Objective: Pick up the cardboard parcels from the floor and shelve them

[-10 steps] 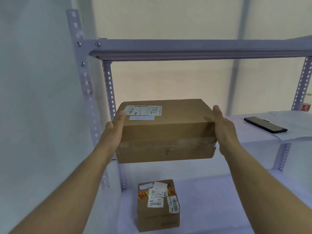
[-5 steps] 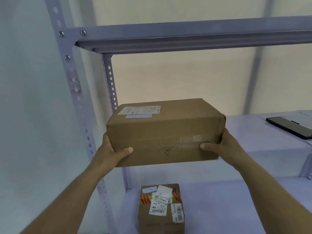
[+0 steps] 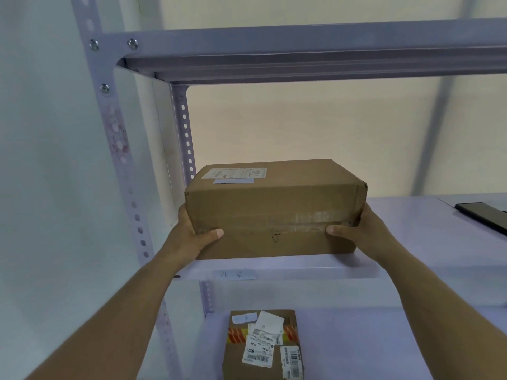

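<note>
Brown cardboard parcel (image 3: 274, 212) sat on the shelf (image 3: 397, 264) edge, left hand (image 3: 192, 237) and right hand (image 3: 365, 229) gripping its ends. Pushing evenly would slide it in straight.

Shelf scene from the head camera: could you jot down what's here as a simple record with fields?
held item: large cardboard box, label on top
left hand: grips the box's left end, thumb on front
right hand: grips the right end, thumb on front
box position: at the middle shelf, near its left post
shelf below: smaller box with several labels
far right: dark flat object on the middle shelf
</note>
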Motion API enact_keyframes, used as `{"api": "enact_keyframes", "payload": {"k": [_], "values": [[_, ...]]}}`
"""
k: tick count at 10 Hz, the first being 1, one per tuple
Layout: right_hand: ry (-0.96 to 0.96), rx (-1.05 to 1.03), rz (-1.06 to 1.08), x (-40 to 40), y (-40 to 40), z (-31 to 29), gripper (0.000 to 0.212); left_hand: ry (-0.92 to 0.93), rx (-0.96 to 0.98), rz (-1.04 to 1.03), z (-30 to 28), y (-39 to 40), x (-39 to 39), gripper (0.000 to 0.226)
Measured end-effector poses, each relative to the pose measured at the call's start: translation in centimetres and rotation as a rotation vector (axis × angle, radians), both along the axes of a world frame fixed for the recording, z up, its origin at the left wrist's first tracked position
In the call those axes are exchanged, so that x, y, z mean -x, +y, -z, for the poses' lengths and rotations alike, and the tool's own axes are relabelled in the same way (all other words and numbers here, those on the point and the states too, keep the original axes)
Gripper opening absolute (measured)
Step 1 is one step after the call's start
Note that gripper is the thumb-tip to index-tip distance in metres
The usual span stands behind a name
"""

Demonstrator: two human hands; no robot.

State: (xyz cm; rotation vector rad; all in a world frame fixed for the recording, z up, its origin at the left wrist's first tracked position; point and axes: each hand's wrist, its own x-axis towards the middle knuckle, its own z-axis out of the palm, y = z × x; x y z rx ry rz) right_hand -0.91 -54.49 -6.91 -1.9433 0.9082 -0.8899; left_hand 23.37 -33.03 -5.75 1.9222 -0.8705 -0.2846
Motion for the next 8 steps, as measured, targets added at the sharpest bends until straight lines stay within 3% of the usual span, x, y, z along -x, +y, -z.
{"api": "enact_keyframes", "payload": {"k": [3, 5, 6, 8], "values": [[0.003, -0.007, 0.019, 0.0, 0.1, 0.1, 0.084, 0.033, 0.017, 0.028, -0.2, -0.1, -0.3, 0.091], [0.002, -0.038, 0.042, 0.9, 0.7, 0.0, 0.093, 0.097, 0.064, 0.031, 0.1, 0.7, 0.1, 0.113], [0.033, -0.035, 0.083, 1.3, 1.5, -0.3, 0.109, 0.113, 0.114, 0.032, 0.1, 1.5, 0.7, 0.111], [0.000, 0.047, 0.150, 2.2, 4.2, -1.9, 0.107, -0.030, 0.212, -0.035, -1.1, 3.0, 2.3, 0.098]]}}
